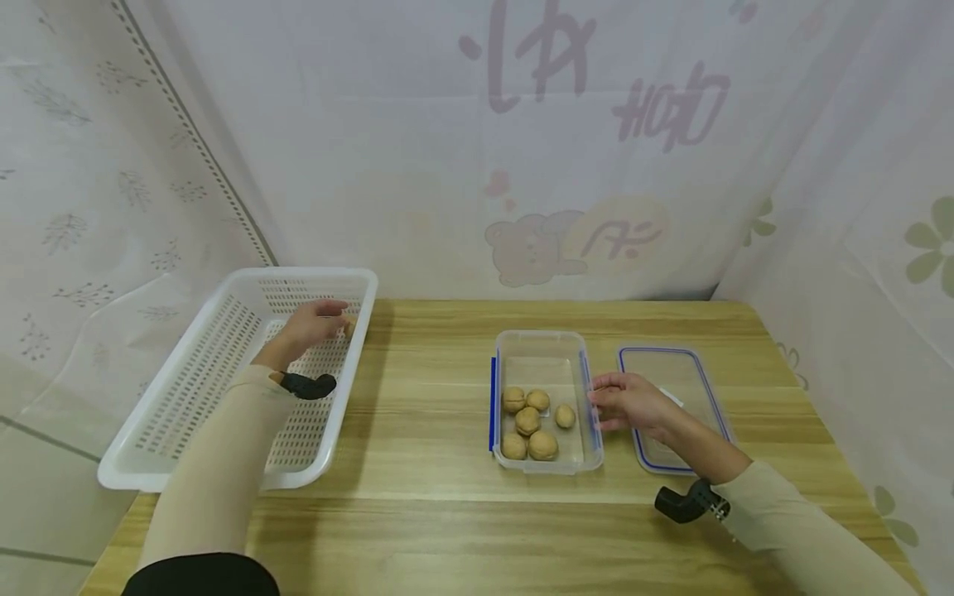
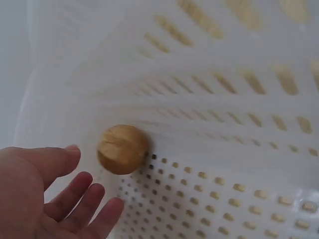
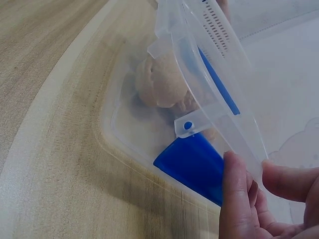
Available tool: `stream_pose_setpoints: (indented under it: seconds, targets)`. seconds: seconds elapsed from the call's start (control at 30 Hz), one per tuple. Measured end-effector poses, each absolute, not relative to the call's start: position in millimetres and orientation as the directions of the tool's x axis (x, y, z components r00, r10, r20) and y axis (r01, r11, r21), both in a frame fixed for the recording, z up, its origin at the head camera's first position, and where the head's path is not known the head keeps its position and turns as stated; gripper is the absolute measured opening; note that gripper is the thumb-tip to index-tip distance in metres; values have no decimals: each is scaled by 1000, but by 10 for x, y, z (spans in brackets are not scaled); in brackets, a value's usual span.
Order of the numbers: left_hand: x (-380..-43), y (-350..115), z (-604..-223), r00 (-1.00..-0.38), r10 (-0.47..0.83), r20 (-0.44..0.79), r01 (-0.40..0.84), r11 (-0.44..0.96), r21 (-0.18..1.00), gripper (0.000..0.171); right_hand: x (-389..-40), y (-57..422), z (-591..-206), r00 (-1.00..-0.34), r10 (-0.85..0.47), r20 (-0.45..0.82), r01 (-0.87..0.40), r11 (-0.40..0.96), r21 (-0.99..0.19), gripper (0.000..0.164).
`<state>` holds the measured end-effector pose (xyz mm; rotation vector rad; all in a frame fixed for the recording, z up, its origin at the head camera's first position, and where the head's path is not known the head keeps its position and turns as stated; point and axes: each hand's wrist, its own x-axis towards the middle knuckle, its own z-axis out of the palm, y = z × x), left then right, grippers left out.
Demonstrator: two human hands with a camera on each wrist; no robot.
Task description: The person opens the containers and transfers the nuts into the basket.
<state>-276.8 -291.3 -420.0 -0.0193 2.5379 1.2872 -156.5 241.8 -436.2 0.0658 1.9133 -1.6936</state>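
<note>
In the white perforated basket (image 1: 224,331), my left hand (image 1: 313,323) reaches toward a walnut (image 2: 123,149) by the basket's wall. In the left wrist view, the thumb and fingers of that hand (image 2: 65,194) are spread beside the walnut, with a small gap between. My right hand (image 1: 629,403) is at the right side of a clear plastic container (image 1: 551,368); thumb and fingers pinch its rim near a blue latch (image 3: 192,164), as the right wrist view shows. Several walnuts (image 1: 527,420) lie in the container, mostly toward its near left part.
A clear lid (image 1: 671,372) with a blue seal lies flat on the wooden table (image 1: 432,397), right of the container and partly under my right hand. Printed curtains (image 1: 402,165) hang behind and at both sides of the table.
</note>
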Motion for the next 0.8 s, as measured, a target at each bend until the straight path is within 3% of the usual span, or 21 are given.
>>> stream_pose_setpoints:
  seconds: [0.5, 0.8]
  targets:
    - [-2774, -3064, -3736, -980, 152, -126, -5, 618, 786, 49, -1560, 2412, -4347, -832, -340, -438, 391, 201, -898, 38]
    - [-2701, -2934, -3429, -973, 211, -93, 57, 609, 791, 59, -1564, 2416, -4360, -827, -356, -435, 392, 190, -900, 34]
